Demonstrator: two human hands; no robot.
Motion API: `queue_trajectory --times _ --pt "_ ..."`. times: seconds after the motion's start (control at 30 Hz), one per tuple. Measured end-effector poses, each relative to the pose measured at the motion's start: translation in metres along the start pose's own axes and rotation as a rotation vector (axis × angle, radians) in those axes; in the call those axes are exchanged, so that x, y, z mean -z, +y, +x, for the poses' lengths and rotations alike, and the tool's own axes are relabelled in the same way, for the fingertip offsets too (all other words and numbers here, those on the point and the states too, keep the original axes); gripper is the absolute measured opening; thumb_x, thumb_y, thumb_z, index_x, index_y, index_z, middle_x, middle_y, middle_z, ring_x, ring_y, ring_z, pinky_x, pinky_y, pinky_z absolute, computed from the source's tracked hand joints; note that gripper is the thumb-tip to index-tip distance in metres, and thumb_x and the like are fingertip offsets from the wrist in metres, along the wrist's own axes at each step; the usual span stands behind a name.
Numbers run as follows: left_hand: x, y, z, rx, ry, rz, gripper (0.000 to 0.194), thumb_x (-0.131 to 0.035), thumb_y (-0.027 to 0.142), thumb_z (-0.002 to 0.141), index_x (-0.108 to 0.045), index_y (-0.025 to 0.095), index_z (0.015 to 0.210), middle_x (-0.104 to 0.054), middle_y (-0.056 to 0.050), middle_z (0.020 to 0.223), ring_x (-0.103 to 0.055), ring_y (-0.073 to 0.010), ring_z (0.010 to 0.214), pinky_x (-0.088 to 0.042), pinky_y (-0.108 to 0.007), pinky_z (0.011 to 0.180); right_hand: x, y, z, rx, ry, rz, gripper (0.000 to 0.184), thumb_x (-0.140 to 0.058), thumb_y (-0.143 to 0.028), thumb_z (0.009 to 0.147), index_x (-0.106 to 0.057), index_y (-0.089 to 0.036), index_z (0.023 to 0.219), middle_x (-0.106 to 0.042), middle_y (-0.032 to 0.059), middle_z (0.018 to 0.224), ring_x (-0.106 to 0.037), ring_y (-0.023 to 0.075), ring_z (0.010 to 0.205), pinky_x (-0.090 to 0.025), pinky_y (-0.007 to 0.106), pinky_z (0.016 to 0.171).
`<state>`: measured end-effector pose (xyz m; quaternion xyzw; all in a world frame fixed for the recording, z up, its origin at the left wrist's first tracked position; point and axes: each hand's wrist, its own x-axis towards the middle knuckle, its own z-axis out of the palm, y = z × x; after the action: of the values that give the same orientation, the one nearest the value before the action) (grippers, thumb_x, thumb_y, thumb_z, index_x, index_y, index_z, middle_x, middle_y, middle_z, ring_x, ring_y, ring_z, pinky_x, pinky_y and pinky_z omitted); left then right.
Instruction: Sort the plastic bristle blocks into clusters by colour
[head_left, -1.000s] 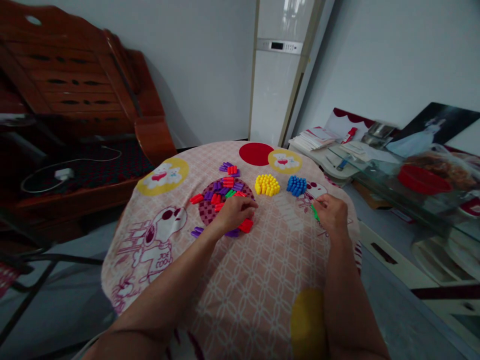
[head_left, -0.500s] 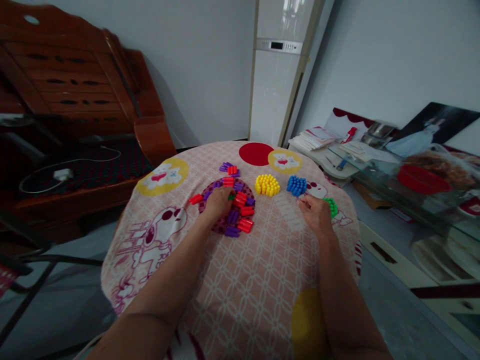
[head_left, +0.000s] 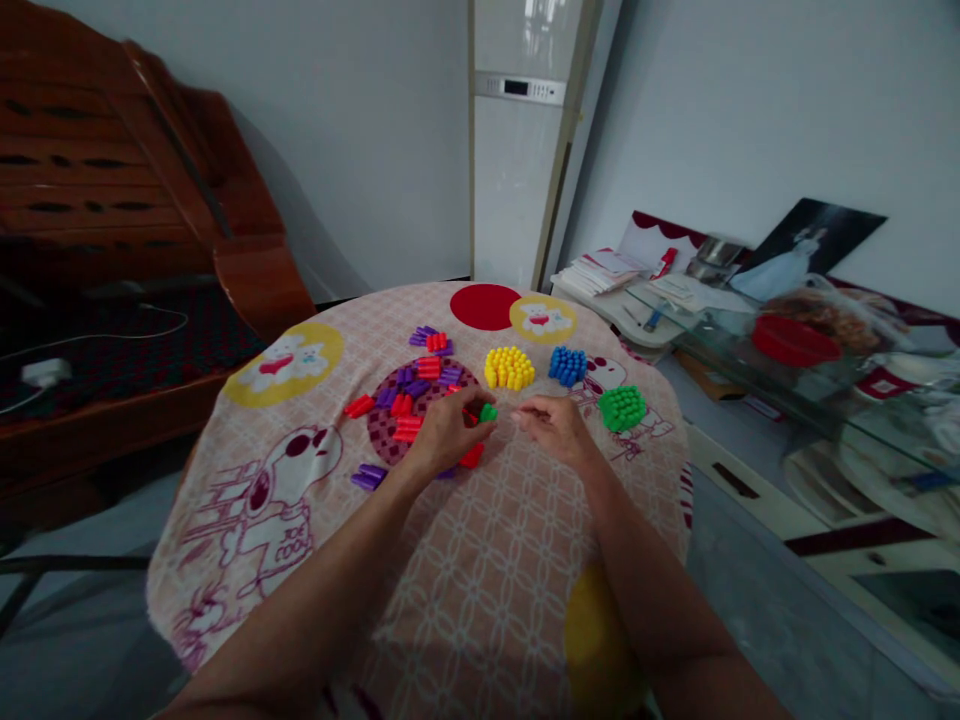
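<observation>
My left hand point(head_left: 444, 432) rests on the round table's patterned cloth point(head_left: 465, 560), fingers pinched on a small green peg point(head_left: 488, 411) at the edge of a loose heap of red and purple pegs point(head_left: 417, 388). My right hand point(head_left: 552, 428) lies a little to the right, fingers curled and reaching toward the green peg, with nothing visible in it. Beyond the hands sit three sorted clusters: yellow pegs point(head_left: 509, 367), blue pegs point(head_left: 568, 364) and green pegs point(head_left: 622, 407).
A dark wooden bench point(head_left: 135, 250) with a cable and charger stands to the left. A tall white air conditioner point(head_left: 517, 140) is behind the table. A glass side table point(head_left: 750, 330) at the right carries papers, a red bowl and a framed picture.
The view has shifted. My left hand came off the heap holding a green peg and moved right. My right hand left the green cluster and moved left toward it.
</observation>
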<state>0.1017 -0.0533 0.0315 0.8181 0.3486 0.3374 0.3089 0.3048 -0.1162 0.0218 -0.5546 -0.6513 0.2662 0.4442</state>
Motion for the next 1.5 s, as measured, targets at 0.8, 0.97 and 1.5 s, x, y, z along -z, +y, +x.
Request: queue_trajectory --times 0.8,0.97,1.5 --pt "-0.012 -0.005 -0.001 0.003 -0.039 0.003 0.026 -0.058 0.027 0.084 -0.070 0.015 0.104 -0.074 -0.007 0.097 -0.070 -0.0185 0.084 -0.057 -0.030 0.078 0.135 0.074 -0.045 -0.476 0.870 -0.806 0.025 -0.056 -0.031 0.072 -0.074 -0.013 0.074 -0.072 0.0153 0.073 -0.062 0.0253 0.068 -0.046 0.037 0.067" --pt "-0.014 -0.001 -0.004 -0.029 -0.126 0.036 0.021 -0.058 0.023 0.084 -0.071 0.015 0.099 -0.074 -0.007 0.095 -0.069 -0.0169 0.081 -0.056 -0.028 0.075 0.130 0.074 -0.042 -0.492 0.772 -0.869 0.026 -0.056 -0.030 0.073 -0.075 -0.012 0.077 -0.073 0.0172 0.077 -0.063 0.0258 0.071 -0.044 0.036 0.069" --pt "-0.036 0.005 -0.016 -0.229 -0.375 0.146 0.033 -0.058 0.009 0.077 -0.068 0.016 0.108 -0.071 -0.009 0.109 -0.066 -0.0196 0.099 -0.050 -0.029 0.090 0.108 0.047 -0.030 -0.253 0.900 -0.900 0.032 -0.048 -0.035 0.081 -0.072 -0.014 0.075 -0.069 0.0156 0.068 -0.058 0.0252 0.065 -0.039 0.035 0.062"
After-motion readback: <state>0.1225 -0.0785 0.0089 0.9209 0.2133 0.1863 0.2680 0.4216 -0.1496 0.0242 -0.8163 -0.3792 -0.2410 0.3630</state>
